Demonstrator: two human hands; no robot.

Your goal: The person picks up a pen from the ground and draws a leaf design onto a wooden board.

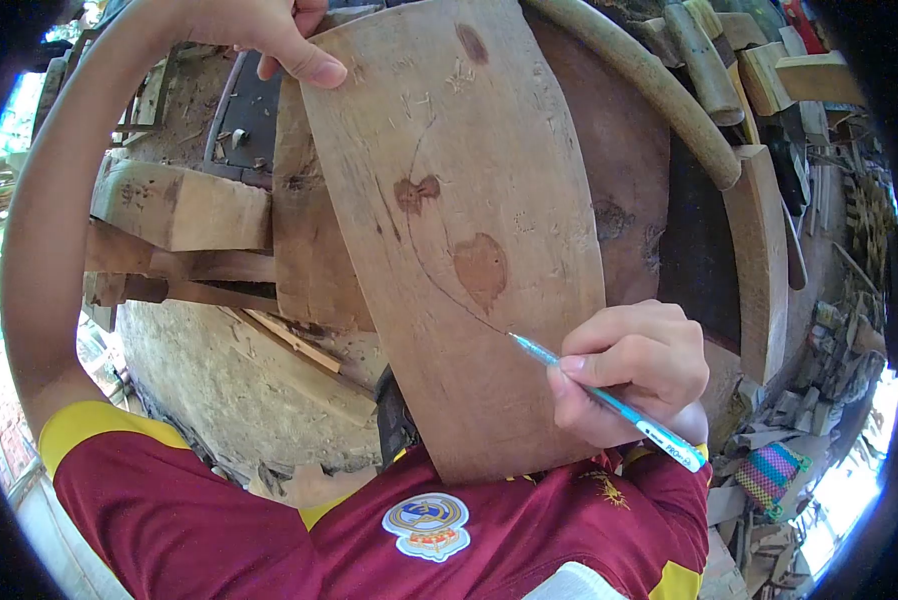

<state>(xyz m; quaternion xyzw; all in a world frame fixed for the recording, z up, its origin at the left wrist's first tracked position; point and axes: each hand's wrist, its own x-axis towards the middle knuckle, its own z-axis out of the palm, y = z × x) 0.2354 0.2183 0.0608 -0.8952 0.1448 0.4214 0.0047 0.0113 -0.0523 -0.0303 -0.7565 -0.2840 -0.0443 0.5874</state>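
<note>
Wood scraps point(814, 412) bkgd; pen point(624, 408) betw. R fingers point(637, 357), tip on board point(449, 385).

There are two hands, one left hand point(294, 42) and one right hand point(637, 372), with one pen point(619, 407) and one pale board point(529, 190). Three dark patches point(480, 271) and one drawn line point(430, 278) mark the board. One curved pole point(659, 90) shows

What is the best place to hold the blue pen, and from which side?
Probably the barrel just behind the tip, coming from the person's right. The slim blue pen slants, tip on the wooden board, back end to the right, so the right hand can pinch it without covering the drawn line.
</note>
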